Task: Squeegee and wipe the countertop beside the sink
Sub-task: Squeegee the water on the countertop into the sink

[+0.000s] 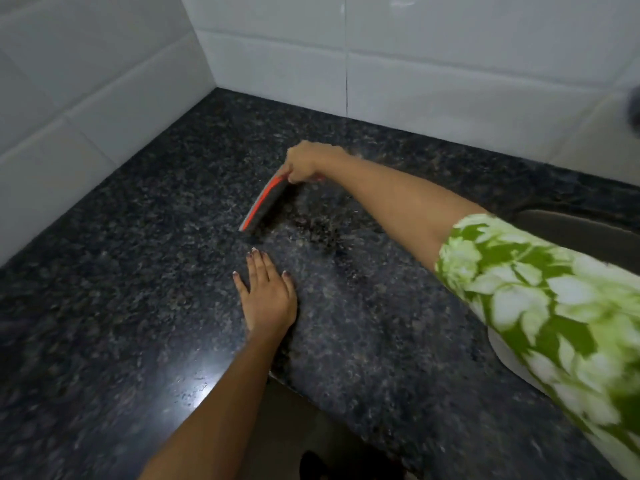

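A dark speckled granite countertop (121,271) fills most of the view. My right hand (306,162) reaches across it toward the back wall and grips the top of a squeegee (265,204) with a red and grey blade. The blade slants down to the left and its lower edge rests on the stone. My left hand (266,289) lies flat on the countertop in front of the squeegee, fingers spread, holding nothing. The sink (581,230) shows as a dark basin edge at the right, partly hidden behind my sleeve.
White tiled walls (104,81) meet in a corner behind the countertop at the upper left. The counter's front edge (311,396) runs diagonally below my left forearm. A blurred dark object (633,109) sits at the right border.
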